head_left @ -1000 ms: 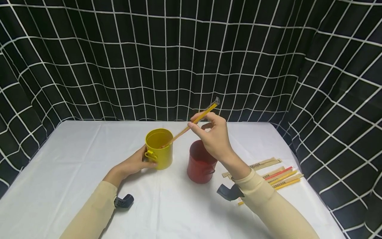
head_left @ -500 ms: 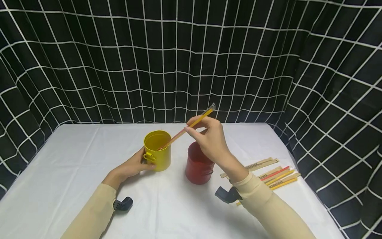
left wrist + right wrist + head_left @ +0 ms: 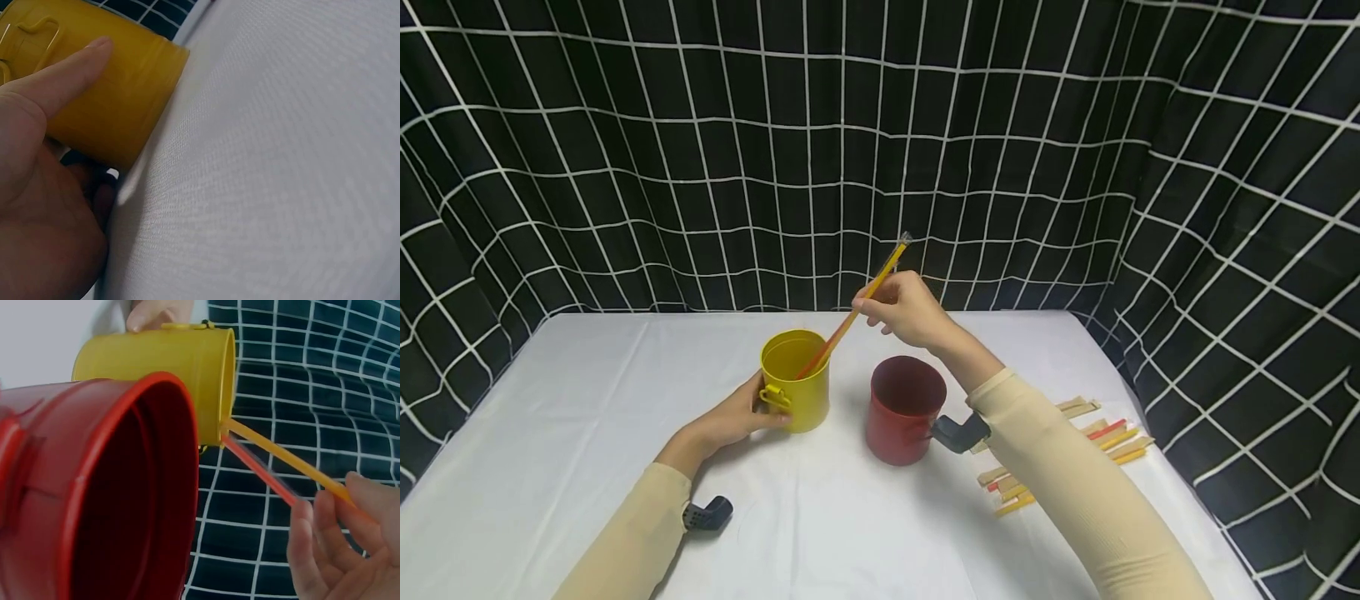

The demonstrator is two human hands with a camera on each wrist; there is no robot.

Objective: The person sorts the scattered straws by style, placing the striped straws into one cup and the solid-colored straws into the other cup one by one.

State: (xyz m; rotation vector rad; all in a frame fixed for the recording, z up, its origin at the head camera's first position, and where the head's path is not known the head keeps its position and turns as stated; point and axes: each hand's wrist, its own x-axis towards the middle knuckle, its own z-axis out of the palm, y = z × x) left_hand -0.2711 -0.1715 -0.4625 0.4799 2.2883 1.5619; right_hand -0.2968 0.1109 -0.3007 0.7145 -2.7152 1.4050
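Observation:
In the head view a yellow metal pot [image 3: 811, 405] stands upright on the table. My left hand [image 3: 730, 417] grips its side, thumb lying along the wall in the left wrist view. My right hand [image 3: 912, 312] pinches thin straws in clear film, a yellow-orange straw [image 3: 287, 461] and a red straw [image 3: 259, 469]. They slant down, their lower ends inside the yellow pot by its right rim. Filled or not, the pot's bottom is hidden. A red metal pot [image 3: 898, 437] stands just right of it, below my right hand.
Several straws [image 3: 1126, 442], some in brown paper sleeves, lie on the white tabletop [image 3: 587, 417] at the right, partly hidden under the right sleeve. Black curtain with a white grid [image 3: 737, 167] hangs behind the table.
My right hand has moved left toward the yellow pot, and the straws have become steeper with their ends in it. The red pot's mouth is uncovered. My left hand keeps its grip.

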